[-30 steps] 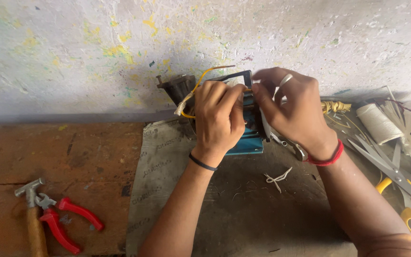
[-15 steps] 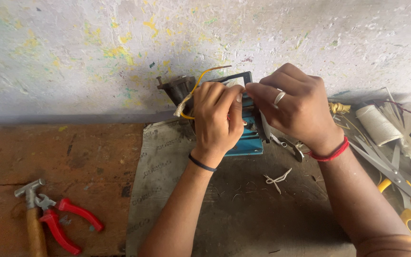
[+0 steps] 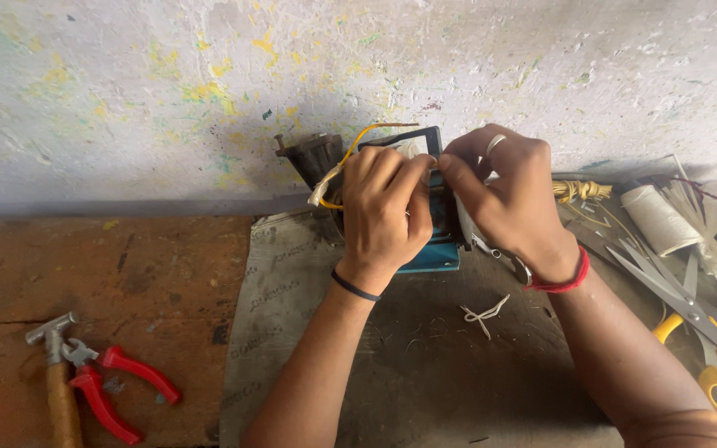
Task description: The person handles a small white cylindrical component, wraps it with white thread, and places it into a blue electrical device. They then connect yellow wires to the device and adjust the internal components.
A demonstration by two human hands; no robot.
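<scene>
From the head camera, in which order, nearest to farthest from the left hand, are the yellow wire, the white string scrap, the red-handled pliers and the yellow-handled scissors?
Measured from the left hand:
1. Yellow wire, looping up right beside the fingers.
2. White string scrap, on the grey mat, lower right.
3. Red-handled pliers, on the wooden bench, far lower left.
4. Yellow-handled scissors, at the far right edge.

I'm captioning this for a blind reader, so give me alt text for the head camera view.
Two bare hands, left hand and right hand, work together on a small blue-based device with a yellow wire, set on a grey mat against a paint-flecked wall. Red-handled pliers and a hammer lie at left, yellow-handled scissors at right.
</scene>
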